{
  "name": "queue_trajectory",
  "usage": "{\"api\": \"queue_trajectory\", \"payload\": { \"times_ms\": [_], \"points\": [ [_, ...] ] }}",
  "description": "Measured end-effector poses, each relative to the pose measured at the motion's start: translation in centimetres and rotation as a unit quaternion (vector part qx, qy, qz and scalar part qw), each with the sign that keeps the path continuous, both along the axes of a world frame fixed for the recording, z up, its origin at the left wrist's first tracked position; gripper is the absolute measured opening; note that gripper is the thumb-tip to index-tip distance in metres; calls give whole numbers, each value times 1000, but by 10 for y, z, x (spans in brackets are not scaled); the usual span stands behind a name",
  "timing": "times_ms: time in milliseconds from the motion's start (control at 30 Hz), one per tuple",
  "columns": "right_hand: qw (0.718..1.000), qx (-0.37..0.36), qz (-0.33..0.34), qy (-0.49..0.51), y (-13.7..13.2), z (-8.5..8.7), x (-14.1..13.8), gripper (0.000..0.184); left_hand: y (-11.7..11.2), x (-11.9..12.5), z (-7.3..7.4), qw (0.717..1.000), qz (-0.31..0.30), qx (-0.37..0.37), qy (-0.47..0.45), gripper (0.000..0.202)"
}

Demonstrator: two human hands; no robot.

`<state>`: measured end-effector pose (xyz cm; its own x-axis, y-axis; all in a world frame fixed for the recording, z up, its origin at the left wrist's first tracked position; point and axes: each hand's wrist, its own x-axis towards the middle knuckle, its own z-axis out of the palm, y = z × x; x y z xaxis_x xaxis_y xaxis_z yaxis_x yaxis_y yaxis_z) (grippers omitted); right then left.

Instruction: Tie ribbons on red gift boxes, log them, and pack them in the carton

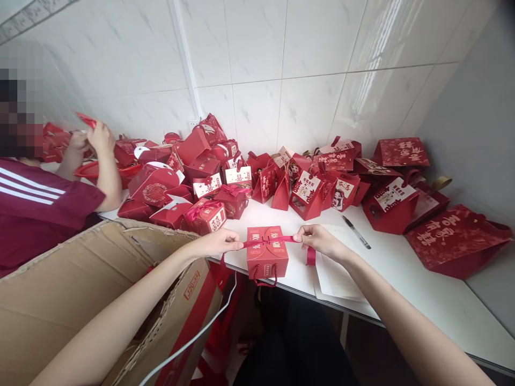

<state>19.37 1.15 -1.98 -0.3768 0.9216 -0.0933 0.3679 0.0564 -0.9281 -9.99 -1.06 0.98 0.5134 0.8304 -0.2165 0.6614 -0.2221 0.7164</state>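
A red gift box [267,261] with gold lettering sits at the front edge of the white table, its twisted cord handle [265,282] hanging over the near side. Across its top runs a dark red ribbon [287,239], crossed at the middle and stretched out to both sides. My left hand [220,242] pinches the ribbon's left end, just left of the box. On the other side my right hand [317,239] pinches the right end, with a loose tail hanging below the fingers. Under my right wrist lies white paper [338,273].
Red gift boxes [308,195] crowd the back of the table [386,273]. A black pen [356,232] lies right of my hand. At lower left stands a large cardboard box [177,316], crossed by a white cable [193,339]. Another person [44,198] holds a red item at left.
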Motion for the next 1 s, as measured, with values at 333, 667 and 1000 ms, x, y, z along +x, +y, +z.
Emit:
{"api": "queue_trajectory", "payload": {
  "times_ms": [333, 667, 1000],
  "points": [
    [984, -44, 140, 101, -10, 28, 5, 40, -9, 6, 20, 983, 50, -119, -131, 31],
    [977, 79, 147, 135, -14, 49, -50, 37, -13, 25, 59, 999, 29, -19, -37, 29],
    [964, 211, 116, 111, -14, 15, -66, 27, -16, 33, 69, 998, 30, 54, 9, 27]
  ]
}}
